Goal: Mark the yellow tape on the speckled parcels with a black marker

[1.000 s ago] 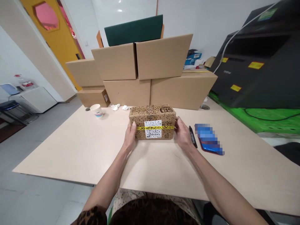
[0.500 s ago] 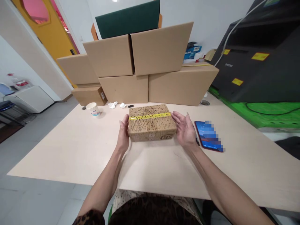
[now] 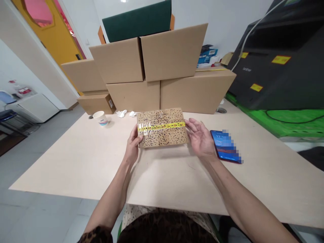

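A small cardboard box [image 3: 162,136] covered in dark speckles, with a yellow tape strip across it, is held between my two hands just over the table. It is tilted, so that its broad taped face shows. My left hand [image 3: 133,143] grips the left end, the thumb lying over the face and the fingers mostly hidden behind the edge. At the right end, my right hand [image 3: 201,139] supports the box with its fingertips against the edge, palm turned inward and partly visible. A lit phone [image 3: 224,146] lies just right of that hand.
Large cardboard boxes [image 3: 187,96] are stacked along the table's [image 3: 63,162] back, topped by a dark green box [image 3: 138,22]. A paper cup [image 3: 100,118] and crumpled tissues [image 3: 121,113] sit at back left. A big dark machine [image 3: 275,71] stands on the right.
The speckled box has tipped, its front face turning under and its taped face toward me. My left thumb has come over that face, and the small black object behind is now covered.
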{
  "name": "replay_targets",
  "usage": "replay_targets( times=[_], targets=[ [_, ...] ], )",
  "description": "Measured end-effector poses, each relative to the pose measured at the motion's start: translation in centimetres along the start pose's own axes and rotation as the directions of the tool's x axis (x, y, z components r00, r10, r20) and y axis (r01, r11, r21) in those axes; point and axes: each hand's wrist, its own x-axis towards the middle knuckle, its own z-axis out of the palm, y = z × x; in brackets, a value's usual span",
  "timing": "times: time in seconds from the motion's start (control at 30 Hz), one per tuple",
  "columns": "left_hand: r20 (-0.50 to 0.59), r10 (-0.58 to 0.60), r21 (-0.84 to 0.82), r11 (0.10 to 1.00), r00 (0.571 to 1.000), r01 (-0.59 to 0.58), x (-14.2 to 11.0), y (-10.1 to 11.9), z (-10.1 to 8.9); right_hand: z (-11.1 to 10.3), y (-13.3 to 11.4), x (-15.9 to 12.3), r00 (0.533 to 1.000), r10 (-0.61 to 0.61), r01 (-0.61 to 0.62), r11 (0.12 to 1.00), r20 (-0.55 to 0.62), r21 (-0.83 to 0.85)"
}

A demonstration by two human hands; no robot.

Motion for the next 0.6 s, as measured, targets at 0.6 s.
replay_targets(
  times=[0.6],
  targets=[
    [-0.076, -0.147, 0.101, 0.983, 0.986, 0.154, -0.4, -1.3, 0.6, -0.2, 1.0, 0.2, 0.990, 0.011, -0.025, 0.995, -0.141, -0.094]
  ],
)
